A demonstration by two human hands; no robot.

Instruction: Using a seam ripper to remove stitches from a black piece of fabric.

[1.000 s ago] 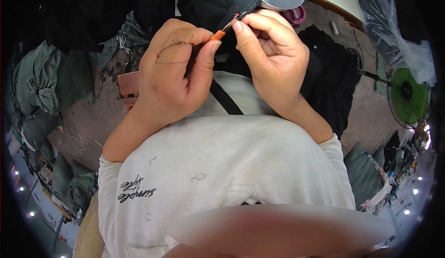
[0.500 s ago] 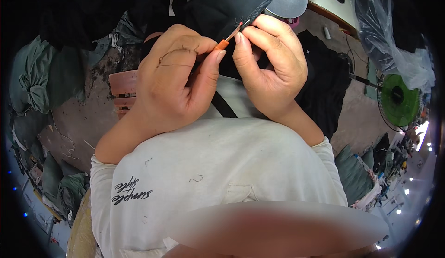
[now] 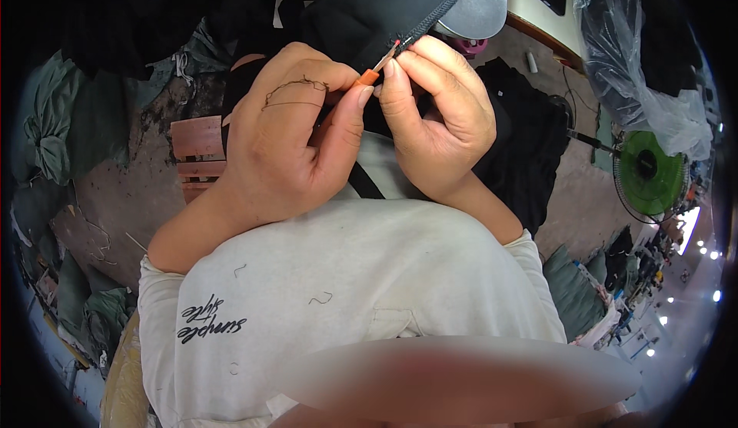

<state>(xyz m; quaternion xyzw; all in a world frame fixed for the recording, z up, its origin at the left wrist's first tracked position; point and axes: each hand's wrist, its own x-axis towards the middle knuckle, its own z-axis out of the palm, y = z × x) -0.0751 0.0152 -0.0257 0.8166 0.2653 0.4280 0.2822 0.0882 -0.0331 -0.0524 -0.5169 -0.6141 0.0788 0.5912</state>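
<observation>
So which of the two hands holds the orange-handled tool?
The left hand: it pinches the tool by its handle, and a loose thread crosses it. The right hand is at the edge of the black cloth.

An off-white cloth shirt [image 3: 346, 251] with short, loose sleeves [image 3: 159, 286] bears black script-like lettering [image 3: 207, 326] at its left; dark, curled thread snippets [image 3: 320, 300] cling to the front.

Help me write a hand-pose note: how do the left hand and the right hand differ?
The left hand pinches the orange-handled seam ripper; the right hand pinches the edge of the dark cloth. Thin dark thread lies across the left hand, while none shows on the right hand. Both are bare and close together near the cloth's edge.
</observation>
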